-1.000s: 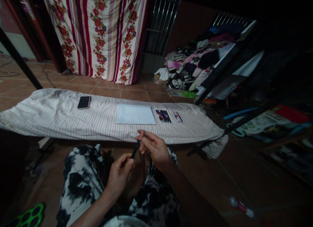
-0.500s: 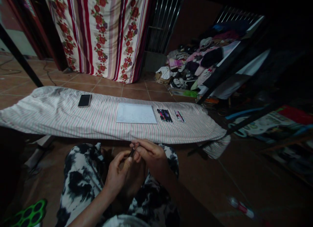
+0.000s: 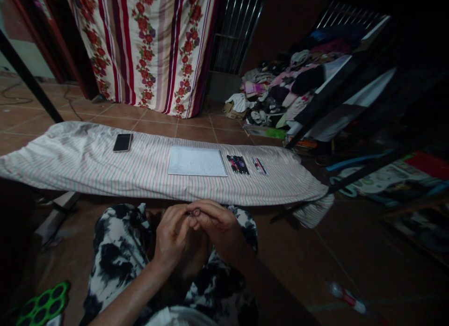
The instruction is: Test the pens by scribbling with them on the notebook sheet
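My left hand (image 3: 171, 235) and my right hand (image 3: 218, 225) meet above my lap, just short of the near edge of the cloth-covered surface. Fingers of both are bent and pinched together around a small dark piece (image 3: 194, 213), mostly covered by the fingertips; its kind cannot be made out. Beyond the hands lies a spiral notebook (image 3: 196, 161), open at a page with faint marks. Right of it sits a row of several pens (image 3: 238, 164), and past those a smaller group of thin pens or pencils (image 3: 260, 166).
A phone (image 3: 123, 142) lies left on the striped cloth (image 3: 147, 176). Dark slanted poles rise at both ends. Behind hang a flowered curtain (image 3: 150, 50) and a heap of clothes (image 3: 277, 87). On the floor are a green holed object (image 3: 45, 302) and a bottle (image 3: 347, 298).
My left hand has moved up and closer against my right hand. The dark piece, seen sticking out between the fingers before, is now mostly covered. The view has shifted slightly.
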`<state>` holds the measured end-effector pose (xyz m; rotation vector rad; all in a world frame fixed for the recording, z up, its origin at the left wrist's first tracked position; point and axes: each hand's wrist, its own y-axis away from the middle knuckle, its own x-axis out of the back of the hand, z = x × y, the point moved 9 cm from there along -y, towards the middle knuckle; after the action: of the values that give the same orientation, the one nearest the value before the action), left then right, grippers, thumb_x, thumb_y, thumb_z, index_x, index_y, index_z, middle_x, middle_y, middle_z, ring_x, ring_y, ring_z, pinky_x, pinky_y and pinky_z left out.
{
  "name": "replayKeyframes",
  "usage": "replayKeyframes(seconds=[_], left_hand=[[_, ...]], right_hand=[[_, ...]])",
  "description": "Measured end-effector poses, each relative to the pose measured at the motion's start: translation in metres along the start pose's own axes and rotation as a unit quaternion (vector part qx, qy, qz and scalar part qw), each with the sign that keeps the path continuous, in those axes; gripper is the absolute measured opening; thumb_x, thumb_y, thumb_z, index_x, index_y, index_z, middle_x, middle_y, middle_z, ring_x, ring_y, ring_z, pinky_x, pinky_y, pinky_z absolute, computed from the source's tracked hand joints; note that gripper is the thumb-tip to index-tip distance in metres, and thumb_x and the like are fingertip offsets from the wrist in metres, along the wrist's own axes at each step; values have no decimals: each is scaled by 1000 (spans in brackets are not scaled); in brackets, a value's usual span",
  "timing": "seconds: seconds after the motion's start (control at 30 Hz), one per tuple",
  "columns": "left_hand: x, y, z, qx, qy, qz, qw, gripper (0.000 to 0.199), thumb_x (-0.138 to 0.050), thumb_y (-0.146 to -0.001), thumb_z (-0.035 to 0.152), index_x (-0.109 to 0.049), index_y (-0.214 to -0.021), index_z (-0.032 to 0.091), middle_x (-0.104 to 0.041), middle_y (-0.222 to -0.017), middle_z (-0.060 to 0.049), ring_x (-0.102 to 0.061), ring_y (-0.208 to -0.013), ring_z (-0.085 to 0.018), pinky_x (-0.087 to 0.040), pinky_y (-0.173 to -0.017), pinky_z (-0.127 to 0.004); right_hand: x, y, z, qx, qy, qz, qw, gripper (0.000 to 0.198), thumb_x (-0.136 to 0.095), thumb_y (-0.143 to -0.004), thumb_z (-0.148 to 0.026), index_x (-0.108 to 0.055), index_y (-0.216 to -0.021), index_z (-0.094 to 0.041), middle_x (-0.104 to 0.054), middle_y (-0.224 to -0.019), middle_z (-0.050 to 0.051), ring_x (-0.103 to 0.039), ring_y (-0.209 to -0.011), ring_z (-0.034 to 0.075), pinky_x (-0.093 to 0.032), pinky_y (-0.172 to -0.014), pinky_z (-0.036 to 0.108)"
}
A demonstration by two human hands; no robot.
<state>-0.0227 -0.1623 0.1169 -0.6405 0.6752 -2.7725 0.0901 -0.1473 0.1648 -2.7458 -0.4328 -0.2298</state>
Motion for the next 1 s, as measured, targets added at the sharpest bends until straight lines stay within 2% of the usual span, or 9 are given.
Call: replayKeyframes(seconds=[0.23,0.37,0.5,0.57,0.67,0.77,0.83,0.9,1.0], left_hand=[[-11,5,6,-27,17,-51,998,24,-46,-86,19,-60,-106,19,-65,-93,-5,-59,-89,-16,-47,-80,-27],[-13,6,5,20,58,-76,995,24,-45,-86,22,-61,-103,17,-64,-87,-5,-60,-82,-15,-48,-73,-26],[-17,6,3,80,141,-98,982,24,-45,-85,28,-64,-96,19,-64,-91,-5,-58,-84,-17,-45,-75,-26],[-25,6,-1,131,206,-131,961,25,-48,-83,33,-65,-92,17,-63,-80,-3,-56,-71,-15,-44,-65,-25],[-38,6,-6,213,319,-185,905,30,-55,-79,41,-63,-82,12,-49,-55,2,-43,-50,-9,-34,-49,-21],[-50,5,-3,269,420,-232,835,34,-57,-77,45,-60,-76,11,-39,-50,5,-36,-43,-6,-25,-43,-20],[-54,1,0,282,455,-248,808,34,-56,-77,45,-58,-75,11,-38,-52,5,-36,-41,-5,-23,-41,-20],[-55,-7,0,273,452,-245,813,33,-56,-77,45,-58,-77,12,-40,-53,5,-38,-42,-6,-25,-42,-20],[-52,-24,-10,247,393,-217,859,34,-55,-78,46,-57,-77,12,-44,-52,4,-39,-42,-6,-27,-43,-20]], right_hand=[[7,-2,33,-150,-172,64,971,22,-65,-71,-32,-63,-90,-20,-68,-86,3,-58,-56,8,-48,-53,21],[18,-3,35,-178,-144,107,968,20,-67,-69,-34,-63,-78,-17,-64,-71,1,-52,-49,5,-41,-46,17],[19,-3,35,-174,-124,84,973,18,-63,-73,-35,-63,-79,-17,-64,-71,1,-50,-48,5,-37,-45,17],[20,-4,35,-164,-118,74,977,19,-61,-75,-35,-62,-79,-17,-65,-74,1,-50,-49,5,-36,-45,18],[22,-8,31,-148,-107,67,981,20,-60,-76,-37,-61,-78,-17,-64,-73,1,-48,-49,5,-36,-46,18],[25,-17,24,-132,-100,52,985,22,-60,-75,-39,-61,-77,-17,-64,-72,1,-46,-49,6,-37,-47,20],[26,-25,21,-126,-100,33,986,24,-60,-75,-41,-61,-76,-17,-65,-73,2,-47,-49,7,-38,-48,20],[27,-33,22,-124,-108,18,986,24,-60,-75,-41,-62,-79,-17,-66,-77,3,-49,-51,7,-39,-49,20],[31,-47,32,-125,-139,19,982,28,-61,-75,-39,-61,-93,-19,-65,-90,5,-52,-56,7,-40,-51,20]])
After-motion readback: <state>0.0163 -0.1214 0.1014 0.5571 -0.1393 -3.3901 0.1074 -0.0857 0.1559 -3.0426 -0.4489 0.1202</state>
